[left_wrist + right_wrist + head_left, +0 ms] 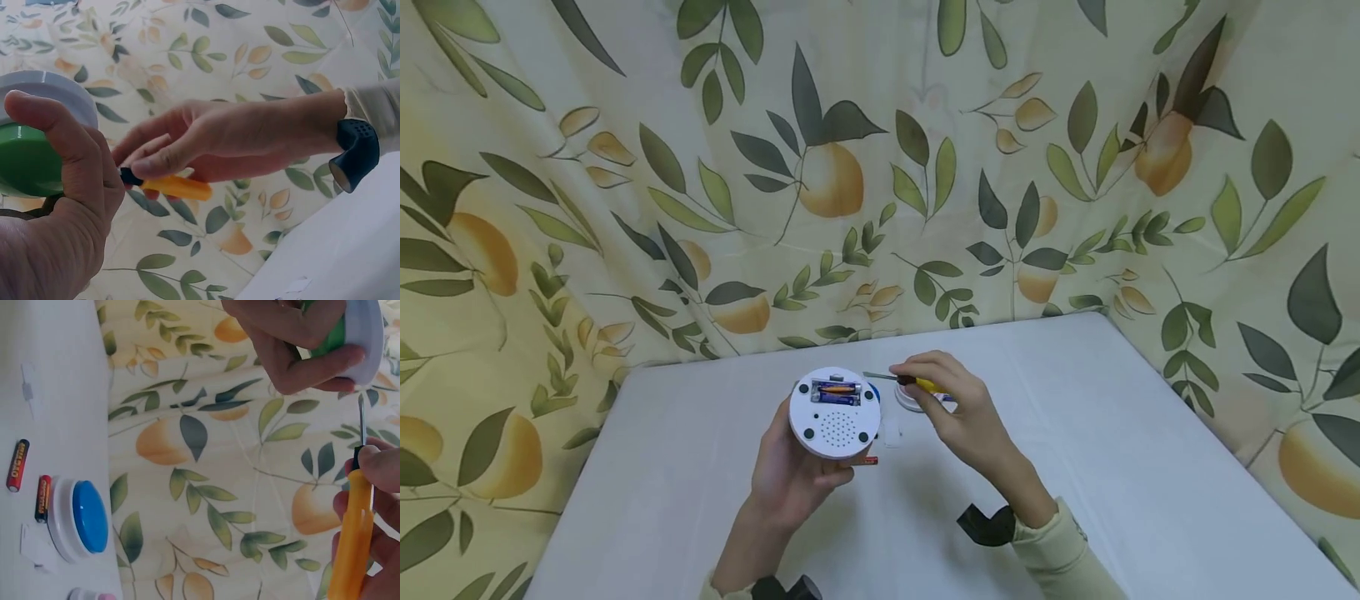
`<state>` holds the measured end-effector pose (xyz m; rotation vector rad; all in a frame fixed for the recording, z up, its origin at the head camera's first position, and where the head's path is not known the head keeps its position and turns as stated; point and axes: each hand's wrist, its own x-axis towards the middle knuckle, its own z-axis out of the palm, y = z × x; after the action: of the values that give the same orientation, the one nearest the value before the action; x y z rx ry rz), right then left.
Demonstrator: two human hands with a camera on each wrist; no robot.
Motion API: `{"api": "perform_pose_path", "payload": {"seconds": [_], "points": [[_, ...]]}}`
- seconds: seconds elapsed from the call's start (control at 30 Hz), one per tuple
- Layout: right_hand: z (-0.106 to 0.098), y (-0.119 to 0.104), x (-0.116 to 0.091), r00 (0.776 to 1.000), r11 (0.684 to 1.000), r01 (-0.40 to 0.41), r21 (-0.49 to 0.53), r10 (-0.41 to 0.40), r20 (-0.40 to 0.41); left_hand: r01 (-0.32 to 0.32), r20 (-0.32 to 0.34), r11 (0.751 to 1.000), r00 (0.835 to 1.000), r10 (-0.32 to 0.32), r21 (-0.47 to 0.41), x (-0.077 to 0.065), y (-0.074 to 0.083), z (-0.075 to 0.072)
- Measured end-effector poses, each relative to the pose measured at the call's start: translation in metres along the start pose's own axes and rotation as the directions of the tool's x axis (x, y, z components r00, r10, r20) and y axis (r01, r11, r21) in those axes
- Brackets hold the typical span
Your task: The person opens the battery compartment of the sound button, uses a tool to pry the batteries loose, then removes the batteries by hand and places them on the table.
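Note:
My left hand grips a round white device, its underside facing up. Its battery compartment lies uncovered, with batteries side by side inside. Speaker holes and dark round feet surround it. In the left wrist view the device's other side is a green dome. My right hand pinches a screwdriver with a yellow handle and black collar between thumb and fingers. The screwdriver's metal shaft points left toward the device, its tip apart from it in the right wrist view.
On the white table stands a second round white device with a blue top. Red-and-black batteries lie near it, with a small clear piece and white scraps. A patterned curtain hangs behind.

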<state>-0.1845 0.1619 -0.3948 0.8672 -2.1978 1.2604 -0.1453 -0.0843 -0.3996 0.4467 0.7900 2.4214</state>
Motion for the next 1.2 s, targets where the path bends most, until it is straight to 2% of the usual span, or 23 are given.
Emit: {"api": "perform_pose_path", "payload": {"seconds": [0.1,0.2,0.33,0.4,0.57,0.67,0.77,0.83,0.97,1.13,1.2], "points": [[0.001,0.001,-0.002,0.996,0.998,-0.064,-0.008,0.065,0.056,-0.008,-0.016,1.0,1.0,0.008,-0.009,-0.003,-0.001,-0.002],[0.002,0.004,-0.003,0.986,0.995,-0.095,-0.01,0.096,0.135,-0.02,-0.029,1.0,0.999,0.02,-0.014,-0.005,0.001,-0.003],[0.003,0.007,-0.004,0.958,0.994,-0.103,-0.04,0.109,0.265,-0.036,-0.019,0.999,0.999,0.036,0.011,-0.003,0.005,-0.003],[0.003,0.008,-0.004,0.932,0.992,-0.113,-0.062,0.127,0.34,-0.041,-0.013,0.999,0.999,0.042,0.028,-0.002,0.008,-0.004],[0.009,0.012,-0.005,0.844,0.981,-0.161,-0.105,0.192,0.501,-0.038,-0.035,0.997,0.999,0.041,0.062,-0.001,0.012,-0.005],[0.015,0.016,-0.007,0.781,0.972,-0.205,-0.115,0.233,0.579,-0.047,-0.043,0.996,0.998,0.05,0.069,-0.002,0.012,-0.006],[0.021,0.019,-0.01,0.709,0.962,-0.237,-0.132,0.264,0.654,-0.05,-0.034,0.997,0.998,0.052,0.052,-0.003,0.011,-0.007],[0.024,0.02,-0.011,0.672,0.959,-0.239,-0.151,0.276,0.687,-0.044,-0.022,0.998,0.999,0.044,0.038,-0.004,0.01,-0.008],[0.03,0.021,-0.011,0.634,0.956,-0.224,-0.187,0.289,0.717,-0.038,-0.011,0.999,0.999,0.038,0.032,-0.003,0.01,-0.009],[0.037,0.023,-0.014,0.59,0.948,-0.208,-0.242,0.319,0.742,-0.05,-0.055,0.997,0.997,0.053,0.058,-0.003,0.01,-0.01],[0.04,0.022,-0.015,0.579,0.945,-0.208,-0.252,0.326,0.747,-0.054,-0.073,0.996,0.996,0.059,0.066,-0.003,0.01,-0.009]]}}
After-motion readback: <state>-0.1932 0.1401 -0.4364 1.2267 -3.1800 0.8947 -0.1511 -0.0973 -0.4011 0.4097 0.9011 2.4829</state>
